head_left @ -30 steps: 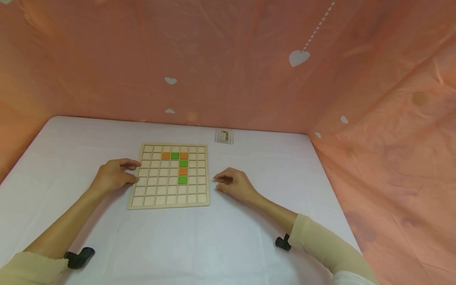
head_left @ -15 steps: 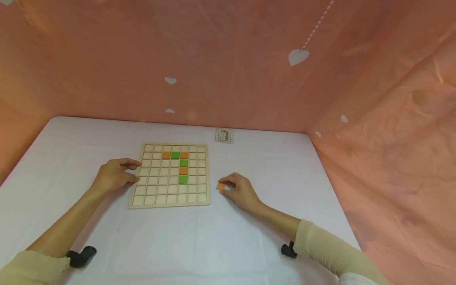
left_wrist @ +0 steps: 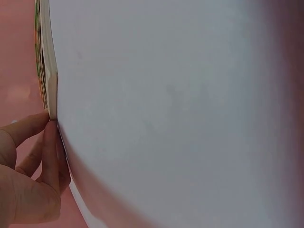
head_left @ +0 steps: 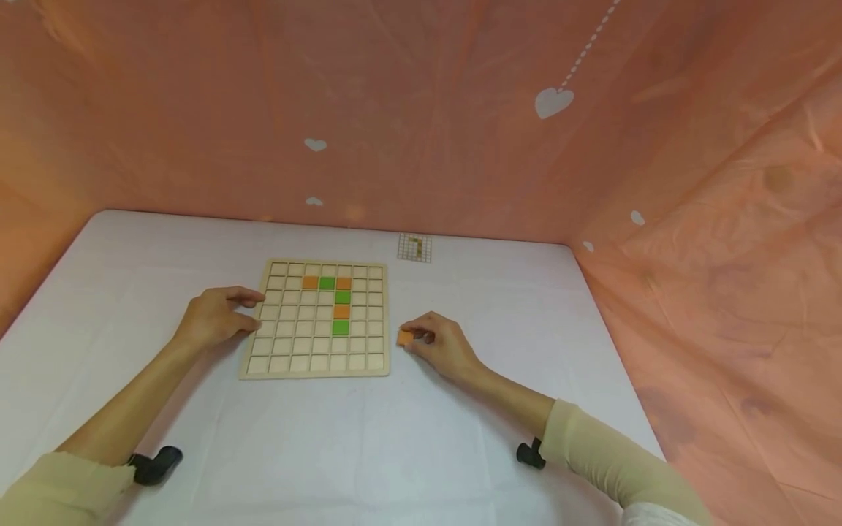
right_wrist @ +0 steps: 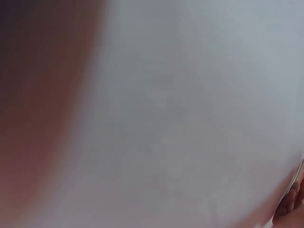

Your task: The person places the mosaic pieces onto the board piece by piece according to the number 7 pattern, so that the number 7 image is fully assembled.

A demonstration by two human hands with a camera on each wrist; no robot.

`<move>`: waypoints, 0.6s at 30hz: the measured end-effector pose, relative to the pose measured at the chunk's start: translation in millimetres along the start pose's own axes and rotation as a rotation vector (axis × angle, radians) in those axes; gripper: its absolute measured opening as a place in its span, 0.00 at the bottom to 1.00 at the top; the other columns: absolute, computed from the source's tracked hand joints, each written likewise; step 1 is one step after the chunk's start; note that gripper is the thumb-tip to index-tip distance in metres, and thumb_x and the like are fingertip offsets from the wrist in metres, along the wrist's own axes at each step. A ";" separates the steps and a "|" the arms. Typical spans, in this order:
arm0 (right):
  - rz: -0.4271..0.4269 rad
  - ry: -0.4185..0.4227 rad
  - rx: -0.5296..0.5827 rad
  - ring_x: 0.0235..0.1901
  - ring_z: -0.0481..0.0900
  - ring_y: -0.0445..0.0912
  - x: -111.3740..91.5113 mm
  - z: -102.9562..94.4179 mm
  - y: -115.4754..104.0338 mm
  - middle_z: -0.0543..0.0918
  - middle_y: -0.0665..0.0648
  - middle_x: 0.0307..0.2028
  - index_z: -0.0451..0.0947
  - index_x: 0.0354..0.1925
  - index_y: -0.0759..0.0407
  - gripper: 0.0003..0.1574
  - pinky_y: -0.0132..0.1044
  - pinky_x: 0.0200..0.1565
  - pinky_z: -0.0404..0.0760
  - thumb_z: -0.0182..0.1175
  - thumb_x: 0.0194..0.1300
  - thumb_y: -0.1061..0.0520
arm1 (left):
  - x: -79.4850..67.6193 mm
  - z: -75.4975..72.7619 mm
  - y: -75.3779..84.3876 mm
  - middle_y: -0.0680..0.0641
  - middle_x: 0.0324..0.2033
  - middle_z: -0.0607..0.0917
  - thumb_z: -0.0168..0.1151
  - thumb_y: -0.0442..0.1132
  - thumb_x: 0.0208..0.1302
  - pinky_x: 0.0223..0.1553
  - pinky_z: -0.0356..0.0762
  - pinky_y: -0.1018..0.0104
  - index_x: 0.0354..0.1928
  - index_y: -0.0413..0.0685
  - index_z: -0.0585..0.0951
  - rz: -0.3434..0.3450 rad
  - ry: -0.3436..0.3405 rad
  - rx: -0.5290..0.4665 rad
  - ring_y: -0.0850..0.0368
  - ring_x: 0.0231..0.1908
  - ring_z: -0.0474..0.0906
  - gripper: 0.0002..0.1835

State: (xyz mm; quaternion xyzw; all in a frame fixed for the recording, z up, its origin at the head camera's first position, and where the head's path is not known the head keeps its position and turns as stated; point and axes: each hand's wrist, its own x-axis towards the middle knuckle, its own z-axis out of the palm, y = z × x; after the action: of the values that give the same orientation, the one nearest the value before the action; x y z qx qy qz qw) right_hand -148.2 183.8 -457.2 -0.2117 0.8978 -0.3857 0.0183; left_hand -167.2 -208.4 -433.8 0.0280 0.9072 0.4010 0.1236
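Observation:
A pale wooden grid board (head_left: 302, 345) lies on the table in the head view, with several orange and green tiles set in its squares as a row and a column down from it. Against the board's left edge rest the thumb and fingertips of my left hand (head_left: 213, 315), spread apart along the rim; the left wrist view has these fingertips (left_wrist: 47, 116) right at the edge. Just right of the board, my right hand (head_left: 444, 347) pinches an orange square tile (head_left: 404, 338) between thumb and fingers. The right wrist view catches only part of the hand (right_wrist: 289, 213) at its corner.
Behind the board, slightly right, lies a small pattern card (head_left: 414, 248) with a printed grid and a hook-shaped figure. A white cloth covers the table (head_left: 368, 453). An orange curtain (head_left: 421, 109) with white hearts closes off the back and sides.
The orange tile, mostly hidden under my right fingers a second ago, now shows between the fingertips. My right hand has shifted only slightly; the left hand stays at the board's edge.

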 end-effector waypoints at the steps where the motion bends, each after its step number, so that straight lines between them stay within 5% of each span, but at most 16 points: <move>1: -0.009 0.002 0.006 0.38 0.80 0.41 1.2 0.5 -0.7 0.84 0.51 0.42 0.86 0.48 0.59 0.17 0.33 0.41 0.80 0.71 0.59 0.64 | 0.0 -0.5 0.2 0.31 0.55 0.80 0.70 0.37 0.57 0.59 0.59 0.30 0.61 0.36 0.77 0.003 0.000 0.003 0.25 0.64 0.61 0.29; 18: -0.077 -0.072 0.048 0.36 0.78 0.38 29.8 24.0 -35.0 0.82 0.49 0.37 0.87 0.47 0.59 0.15 0.30 0.40 0.78 0.71 0.60 0.63 | 0.6 -1.2 1.8 0.32 0.55 0.80 0.69 0.37 0.58 0.58 0.61 0.33 0.62 0.38 0.77 -0.006 -0.014 -0.004 0.28 0.63 0.65 0.28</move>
State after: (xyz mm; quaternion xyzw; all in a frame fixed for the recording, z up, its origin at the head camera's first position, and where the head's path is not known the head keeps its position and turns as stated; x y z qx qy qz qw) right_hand -157.8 134.1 -445.6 -0.2593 0.8782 -0.3997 0.0408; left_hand -168.1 -208.0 -431.8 0.0277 0.9058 0.4020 0.1311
